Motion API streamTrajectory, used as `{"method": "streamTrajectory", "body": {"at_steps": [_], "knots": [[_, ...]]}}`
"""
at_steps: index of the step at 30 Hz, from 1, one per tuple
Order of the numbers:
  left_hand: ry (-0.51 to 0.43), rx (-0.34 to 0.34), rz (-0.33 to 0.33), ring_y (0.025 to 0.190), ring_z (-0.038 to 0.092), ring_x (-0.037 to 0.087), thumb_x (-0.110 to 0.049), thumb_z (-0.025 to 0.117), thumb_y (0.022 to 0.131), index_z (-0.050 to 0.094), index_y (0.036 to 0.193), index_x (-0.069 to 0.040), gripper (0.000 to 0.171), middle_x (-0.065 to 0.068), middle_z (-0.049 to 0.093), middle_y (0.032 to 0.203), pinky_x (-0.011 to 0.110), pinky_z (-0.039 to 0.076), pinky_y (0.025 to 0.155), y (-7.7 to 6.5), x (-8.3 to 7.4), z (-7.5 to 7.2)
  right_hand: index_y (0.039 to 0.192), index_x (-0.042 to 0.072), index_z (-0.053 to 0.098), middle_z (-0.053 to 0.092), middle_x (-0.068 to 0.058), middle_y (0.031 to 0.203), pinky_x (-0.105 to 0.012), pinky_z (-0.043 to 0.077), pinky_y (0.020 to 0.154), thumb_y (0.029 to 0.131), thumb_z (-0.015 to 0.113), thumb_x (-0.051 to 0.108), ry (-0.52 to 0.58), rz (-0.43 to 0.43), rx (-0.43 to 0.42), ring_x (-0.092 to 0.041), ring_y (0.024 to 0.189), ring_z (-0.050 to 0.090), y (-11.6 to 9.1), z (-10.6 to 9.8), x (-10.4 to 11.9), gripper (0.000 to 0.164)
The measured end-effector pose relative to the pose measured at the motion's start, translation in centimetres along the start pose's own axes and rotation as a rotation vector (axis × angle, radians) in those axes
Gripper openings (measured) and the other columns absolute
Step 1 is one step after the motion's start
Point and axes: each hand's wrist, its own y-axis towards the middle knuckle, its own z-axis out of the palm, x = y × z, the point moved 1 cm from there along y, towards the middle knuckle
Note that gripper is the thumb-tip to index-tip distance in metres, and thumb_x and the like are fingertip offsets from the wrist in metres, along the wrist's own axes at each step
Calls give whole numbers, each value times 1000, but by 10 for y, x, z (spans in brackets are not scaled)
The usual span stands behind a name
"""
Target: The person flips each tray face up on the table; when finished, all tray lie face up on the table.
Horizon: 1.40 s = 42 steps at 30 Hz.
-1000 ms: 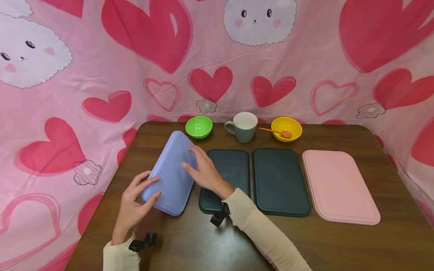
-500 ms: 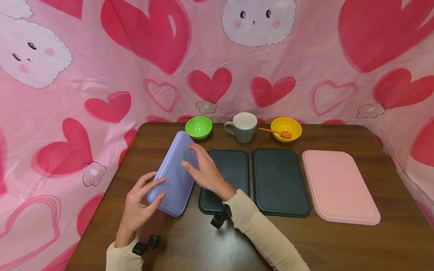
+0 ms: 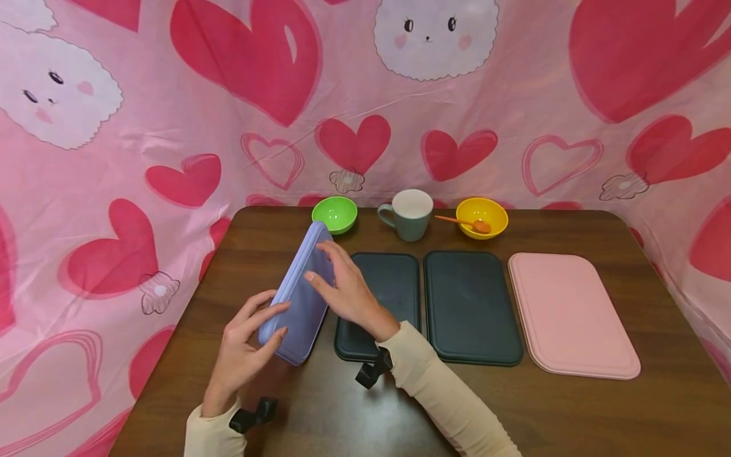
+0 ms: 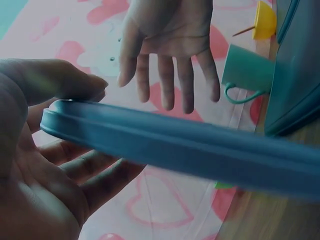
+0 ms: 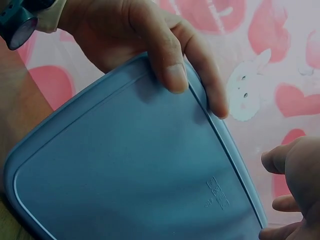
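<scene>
A lavender cutting board (image 3: 306, 311) leans up steeply on its long edge at the left of the table. My left hand (image 3: 242, 349) pinches its near end; in the left wrist view the thumb lies over one face of the board (image 4: 175, 142) and the fingers spread behind the other. My right hand (image 3: 351, 292) is held beside the raised board with fingers extended, and looks straight-fingered and loose in the left wrist view. In the right wrist view its fingertips are right at the rim, below a small embossed mark on the board (image 5: 115, 160).
Two dark green boards (image 3: 394, 292) (image 3: 474, 308) and a pink board (image 3: 573, 314) lie flat to the right. Along the back stand a green bowl (image 3: 337, 212), a grey-green mug (image 3: 412, 222) and a yellow bowl (image 3: 488, 206) with an orange spoon (image 3: 481, 226) in it.
The lavender board has tilted further upright, its left side swinging up and to the right. My left hand has moved right with it, while the right hand has stayed almost still.
</scene>
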Motion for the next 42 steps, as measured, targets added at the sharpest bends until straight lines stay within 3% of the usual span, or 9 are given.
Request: {"method": "streamTrajectory", "body": {"at_steps": [7,16,22,31,42], "knots": [[-20,31,-40,111,59,-3,21,73,71,72,112,3,45,24,61,124,9,51,87,2,-6,6,151,12,38,31,-11,163,-54,53,98,98,60,35,17,-21,-12,-32,142,45,-3,-2,0,62],[-15,48,-38,113,58,-2,19,75,71,72,113,1,46,24,61,125,10,49,92,2,-13,16,150,11,38,32,-12,162,-49,56,93,99,60,34,13,-38,-20,-31,138,48,-7,-6,1,60],[-2,72,-22,116,59,5,14,81,69,73,114,-3,49,21,61,127,10,46,98,3,-17,24,151,10,37,31,-13,162,-55,55,94,98,60,31,42,-33,-13,-35,136,47,-10,-8,1,61],[-40,145,15,117,60,14,5,87,67,73,114,-8,51,18,59,132,13,46,101,6,-17,33,149,12,39,30,-11,162,-49,59,88,98,62,28,45,-15,-34,-32,137,48,-12,-10,-1,59],[-3,247,60,121,58,20,-10,91,69,72,119,-14,54,13,58,138,23,49,104,8,-15,44,143,2,44,46,-17,150,-53,54,96,95,64,19,21,-7,-98,-38,119,64,-15,-18,-3,55]]}}
